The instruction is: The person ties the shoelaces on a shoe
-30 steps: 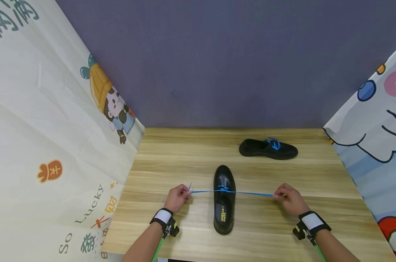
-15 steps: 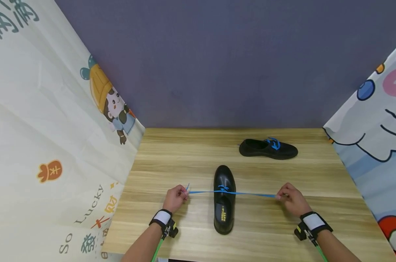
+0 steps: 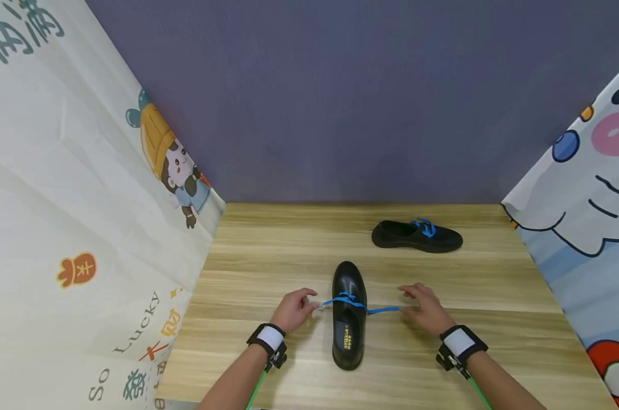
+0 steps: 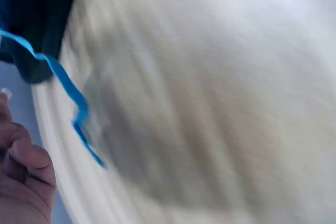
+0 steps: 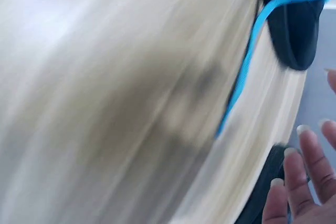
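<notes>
Shoe [image 3: 348,281]: glossy black, between both hands; gold-lettered insole [image 3: 346,340] inside.
Lace [image 3: 357,304]: blue, across the shoe, ends loose.
Left hand [image 3: 291,311]: fingers loosely bent, gripping nothing.
Right hand [image 3: 428,311]: fingers spread, gripping nothing.

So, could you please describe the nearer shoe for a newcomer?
On the table, find the left hand and right hand. The nearer black shoe stands between them, toe forward; unlike the crosswise farther shoe, it trails blue lace to both sides.
</notes>
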A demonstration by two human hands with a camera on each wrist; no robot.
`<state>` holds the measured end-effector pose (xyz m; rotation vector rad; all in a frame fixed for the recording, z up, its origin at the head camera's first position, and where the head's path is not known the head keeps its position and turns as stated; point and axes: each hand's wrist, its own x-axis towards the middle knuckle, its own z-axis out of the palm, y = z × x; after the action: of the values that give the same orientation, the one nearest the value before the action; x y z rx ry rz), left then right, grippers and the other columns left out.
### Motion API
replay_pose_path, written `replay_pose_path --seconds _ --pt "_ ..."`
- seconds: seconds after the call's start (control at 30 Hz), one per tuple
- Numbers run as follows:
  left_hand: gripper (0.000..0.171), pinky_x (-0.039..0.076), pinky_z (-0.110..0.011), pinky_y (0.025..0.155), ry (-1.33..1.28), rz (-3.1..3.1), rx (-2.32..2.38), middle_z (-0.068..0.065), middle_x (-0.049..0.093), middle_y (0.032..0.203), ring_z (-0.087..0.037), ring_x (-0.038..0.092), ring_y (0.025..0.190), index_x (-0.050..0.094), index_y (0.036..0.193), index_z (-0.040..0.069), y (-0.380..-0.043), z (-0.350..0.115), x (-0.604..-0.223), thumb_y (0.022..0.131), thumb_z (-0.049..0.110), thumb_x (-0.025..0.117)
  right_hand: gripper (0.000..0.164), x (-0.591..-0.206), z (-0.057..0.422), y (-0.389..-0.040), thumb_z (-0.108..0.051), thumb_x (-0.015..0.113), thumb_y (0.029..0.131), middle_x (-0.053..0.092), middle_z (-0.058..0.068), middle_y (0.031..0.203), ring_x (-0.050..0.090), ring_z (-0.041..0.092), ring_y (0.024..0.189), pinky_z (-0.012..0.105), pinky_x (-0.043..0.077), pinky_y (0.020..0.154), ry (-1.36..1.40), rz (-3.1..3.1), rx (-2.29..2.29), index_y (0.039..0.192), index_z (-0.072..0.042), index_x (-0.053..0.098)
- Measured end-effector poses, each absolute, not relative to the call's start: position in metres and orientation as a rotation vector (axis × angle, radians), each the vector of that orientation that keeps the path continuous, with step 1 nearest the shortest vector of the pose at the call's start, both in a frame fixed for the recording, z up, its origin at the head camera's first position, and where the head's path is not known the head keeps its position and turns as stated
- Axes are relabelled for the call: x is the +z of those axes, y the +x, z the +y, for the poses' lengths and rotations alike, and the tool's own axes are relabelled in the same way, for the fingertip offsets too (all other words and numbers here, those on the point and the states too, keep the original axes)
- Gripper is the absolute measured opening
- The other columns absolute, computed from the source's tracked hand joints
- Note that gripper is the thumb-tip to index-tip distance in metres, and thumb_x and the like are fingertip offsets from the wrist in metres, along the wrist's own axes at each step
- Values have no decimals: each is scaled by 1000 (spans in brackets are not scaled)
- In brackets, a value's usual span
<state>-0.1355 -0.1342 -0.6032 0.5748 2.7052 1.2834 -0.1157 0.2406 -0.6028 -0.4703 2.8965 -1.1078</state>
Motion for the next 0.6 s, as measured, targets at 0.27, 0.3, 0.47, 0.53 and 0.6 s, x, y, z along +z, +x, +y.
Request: replay_pose_path --seconds 0.27,0.3,0.47,0.53,0.6 --pt "16 52 -30 89 807 2692 1060 -4 53 107 -23 62 101 67 108 7 -145 -100 -591 95 16 69 30 -600 180 -127 -7 78 84 61 2 104 55 23 99 44 41 83 -694 2798 -1049 110 -9 64" --pt "13 51 -30 89 810 2695 1031 -3 52 107 -22 62 102 66 106 8 -145 -97 -590 95 16 69 27 -599 175 -127 -8 78 84 60 0 103 55 22 98 42 40 82 -702 2787 -1022 107 -10 64" --pt "4 51 -26 81 812 2700 981 0 51 100 -13 59 91 63 94 9 -142 -92 -589 94 11 67 21 -597 161 -125 -8 76 85 58 -4 99 54 20 96 40 39 78 -689 2762 -963 98 -15 62" --pt "5 49 -23 78 830 2700 970 2 51 95 -10 56 86 62 92 9 -142 -92 -590 94 10 67 18 -597 160 -125 -6 74 85 56 -5 96 54 19 95 40 39 78 -701 2761 -977 94 -15 61" --pt "6 48 -21 73 826 2686 976 3 52 90 -7 53 80 60 90 9 -143 -91 -589 93 9 66 17 -598 161 -124 -5 73 86 56 -6 94 55 18 93 40 40 77 -747 2769 -994 90 -15 60"
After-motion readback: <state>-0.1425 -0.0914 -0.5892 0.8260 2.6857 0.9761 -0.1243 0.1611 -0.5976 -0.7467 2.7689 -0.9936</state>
